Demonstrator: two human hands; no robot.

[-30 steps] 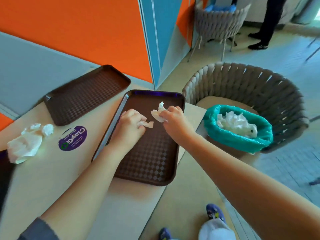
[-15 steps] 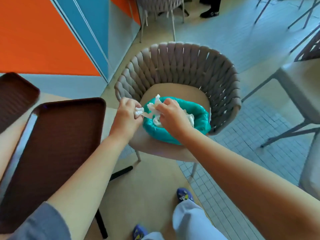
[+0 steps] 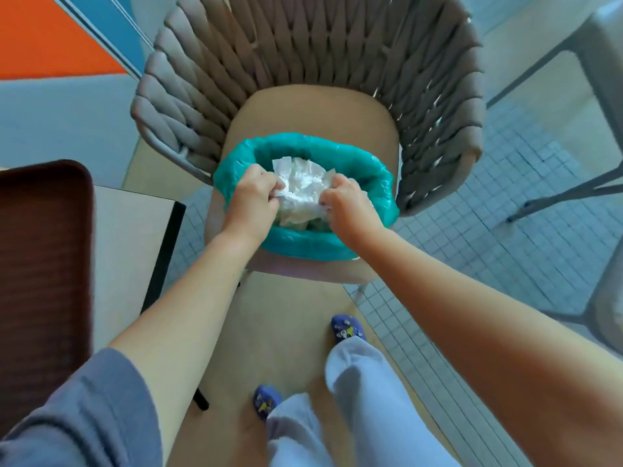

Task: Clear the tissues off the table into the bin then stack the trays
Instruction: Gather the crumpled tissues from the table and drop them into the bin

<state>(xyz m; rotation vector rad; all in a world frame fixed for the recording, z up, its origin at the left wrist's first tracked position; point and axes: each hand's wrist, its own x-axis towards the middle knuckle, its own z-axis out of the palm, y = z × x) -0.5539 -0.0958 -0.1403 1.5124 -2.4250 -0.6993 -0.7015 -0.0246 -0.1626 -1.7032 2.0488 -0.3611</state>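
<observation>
The bin (image 3: 303, 246), lined with a teal bag, stands on a chair seat and holds a heap of crumpled white tissues (image 3: 301, 183). Both my hands are inside its rim. My left hand (image 3: 253, 200) is curled at the left side, pinching a white tissue at its fingertips. At the right side, my right hand (image 3: 350, 208) has its fingers closed against tissue that merges with the heap. One brown tray (image 3: 43, 264) lies on the pale table (image 3: 131, 237) at the left edge. No other tray is in view.
The bin sits on a woven grey chair (image 3: 303, 52) with a tan seat. The table's dark corner edge (image 3: 165, 251) is close to my left forearm. A grey table frame (image 3: 573, 96) stands at the right on the tiled floor. My feet are below.
My hands carried the tissues from the tray over to the bin and moved down inside its rim. The view swung right and down, so the table's loose tissues and far tray left the frame.
</observation>
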